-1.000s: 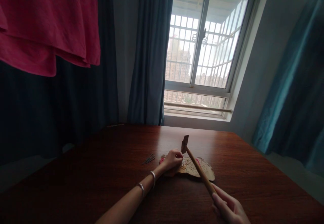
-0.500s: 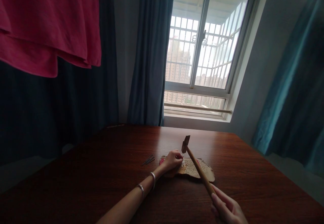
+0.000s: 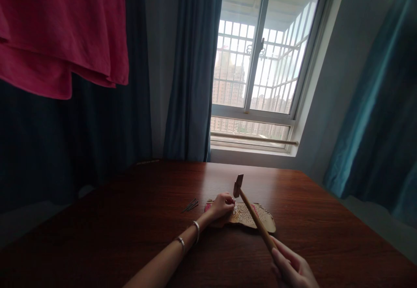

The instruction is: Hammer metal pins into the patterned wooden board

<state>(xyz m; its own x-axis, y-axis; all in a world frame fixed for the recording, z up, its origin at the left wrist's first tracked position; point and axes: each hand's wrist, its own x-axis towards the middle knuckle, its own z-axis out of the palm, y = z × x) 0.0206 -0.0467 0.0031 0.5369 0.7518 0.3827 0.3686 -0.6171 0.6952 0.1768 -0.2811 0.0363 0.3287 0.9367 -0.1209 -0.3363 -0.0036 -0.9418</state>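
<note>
My right hand (image 3: 291, 264) is wrapped round the wooden handle of a hammer (image 3: 256, 218). The hammer slants up and away, its head just above and beside the fingers of my left hand (image 3: 224, 205). Those left fingers are pinched together over a flat, light-brown piece (image 3: 267, 223) dotted with many small dark marks and touched with pink. Whatever sits in the pinch is too small to make out. Left of this hand lie several thin dark nails (image 3: 190, 205) in a loose bunch.
All of this rests on a reddish-brown wooden table (image 3: 130, 231). A pink cloth (image 3: 65, 36) hangs at the upper left before dark blue curtains (image 3: 192, 71). Past the table's far edge stands a barred window (image 3: 241, 112), and another curtain (image 3: 361, 105) hangs on the right.
Both hands and the hammer keep nearly the same place. The whole view has shifted very slightly.
</note>
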